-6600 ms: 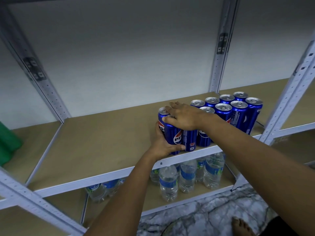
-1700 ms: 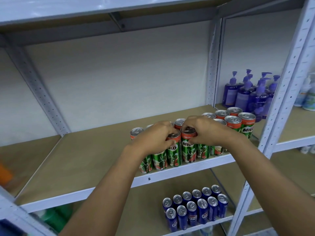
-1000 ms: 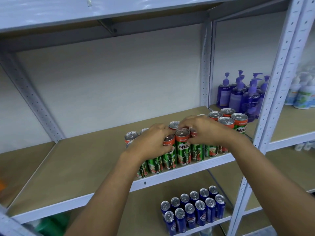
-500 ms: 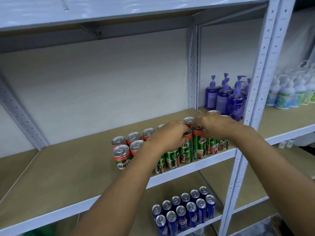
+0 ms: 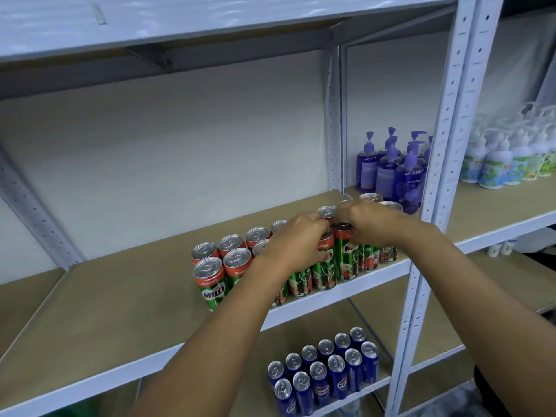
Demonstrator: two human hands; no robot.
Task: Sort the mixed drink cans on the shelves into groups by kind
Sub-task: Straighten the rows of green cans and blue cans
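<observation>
Hands [image 5: 296,242] cover several Milo cans' [image 5: 210,284] tops.

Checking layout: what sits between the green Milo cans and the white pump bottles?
Head view: purple pump bottles and a white upright post lie between the Milo cans and white pump bottles.

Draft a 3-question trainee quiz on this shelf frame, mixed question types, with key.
1. True or false: the blue cans stand on the same shelf as the green Milo cans.
2. Multiple choice: what fills the bay to the right of the Milo cans? A) water bottles B) purple pump bottles C) boxes
3. Fill in: the left hand and right hand both rest on cans near the ___ edge of the shelf.

Key: 1 false, they stand one shelf lower; 2 B; 3 front.
</observation>
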